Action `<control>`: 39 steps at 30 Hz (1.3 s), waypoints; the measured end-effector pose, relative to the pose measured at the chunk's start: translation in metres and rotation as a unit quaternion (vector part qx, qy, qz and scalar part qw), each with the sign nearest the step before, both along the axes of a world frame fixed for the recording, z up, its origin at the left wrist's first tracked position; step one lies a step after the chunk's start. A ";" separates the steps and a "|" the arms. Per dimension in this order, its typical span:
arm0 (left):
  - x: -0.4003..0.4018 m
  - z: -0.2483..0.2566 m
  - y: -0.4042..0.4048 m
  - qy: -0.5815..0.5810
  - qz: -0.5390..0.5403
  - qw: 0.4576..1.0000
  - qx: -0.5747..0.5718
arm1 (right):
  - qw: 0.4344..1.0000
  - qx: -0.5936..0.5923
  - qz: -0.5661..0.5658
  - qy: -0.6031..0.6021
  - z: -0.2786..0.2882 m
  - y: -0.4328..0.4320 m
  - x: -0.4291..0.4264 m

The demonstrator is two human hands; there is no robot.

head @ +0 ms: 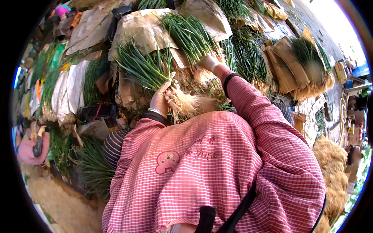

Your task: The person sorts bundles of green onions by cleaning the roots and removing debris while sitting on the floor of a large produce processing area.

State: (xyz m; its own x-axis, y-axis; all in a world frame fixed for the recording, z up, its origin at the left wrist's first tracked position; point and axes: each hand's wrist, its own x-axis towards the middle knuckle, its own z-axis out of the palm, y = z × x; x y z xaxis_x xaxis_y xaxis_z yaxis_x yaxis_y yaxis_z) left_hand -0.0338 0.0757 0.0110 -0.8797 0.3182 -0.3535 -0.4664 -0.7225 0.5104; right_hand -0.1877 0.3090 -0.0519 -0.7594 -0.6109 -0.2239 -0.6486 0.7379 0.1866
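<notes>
My left hand (pixel 160 97), in a thin pale glove, grips a bunch of green onions (pixel 142 68) near their white ends. The leaves fan up and to the left, while the pale stringy roots (pixel 186 102) hang towards my lap. Further up and to the right, my right hand (pixel 208 62) bends its fingers around the white stems of a larger heap of green onions (pixel 189 35). Part of its grip is hidden by the hand itself. That heap lies partly over a large brown sheet (pixel 142 29), its roots facing me.
More green onions (pixel 246 55) lie to the right, with another stack (pixel 310 64) beyond beside brown sheets (pixel 287 61). White sheets (pixel 72 86) stand among bundles at left. A person in pink (pixel 33 145) sits at far left. Root piles (pixel 330 171) lie at right.
</notes>
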 end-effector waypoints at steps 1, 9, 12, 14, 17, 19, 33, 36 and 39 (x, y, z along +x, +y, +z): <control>0.004 -0.002 -0.005 -0.001 0.046 0.999 0.029 | 0.999 -0.036 0.040 -0.004 0.014 -0.011 0.005; 0.013 -0.009 -0.016 -0.055 -0.017 0.996 -0.069 | 0.858 -0.442 -0.183 -0.187 0.108 -0.070 0.135; 0.010 -0.004 -0.005 -0.118 0.009 0.988 -0.095 | 0.908 -0.354 -0.095 -0.201 0.095 -0.072 0.145; 0.012 -0.005 -0.004 -0.133 0.012 0.982 -0.134 | 0.923 -0.290 -0.047 -0.248 0.099 -0.069 0.137; 0.007 -0.019 -0.004 -0.090 -0.018 0.971 -0.219 | 0.805 -0.356 -0.238 -0.410 0.076 -0.067 0.106; 0.007 -0.014 -0.001 -0.046 -0.034 0.955 -0.293 | 0.628 -0.504 -0.314 -0.503 0.062 -0.072 0.099; 0.017 -0.016 0.002 -0.025 -0.023 0.997 -0.067 | 0.179 -0.719 -0.463 -0.487 0.032 -0.099 0.111; 0.021 0.000 -0.004 -0.015 -0.057 0.997 -0.046 | 0.012 -0.705 -0.344 -0.620 0.033 -0.077 0.106; 0.021 0.003 -0.012 0.019 -0.118 0.991 -0.053 | 0.123 -0.564 -0.426 -0.696 0.046 -0.057 0.112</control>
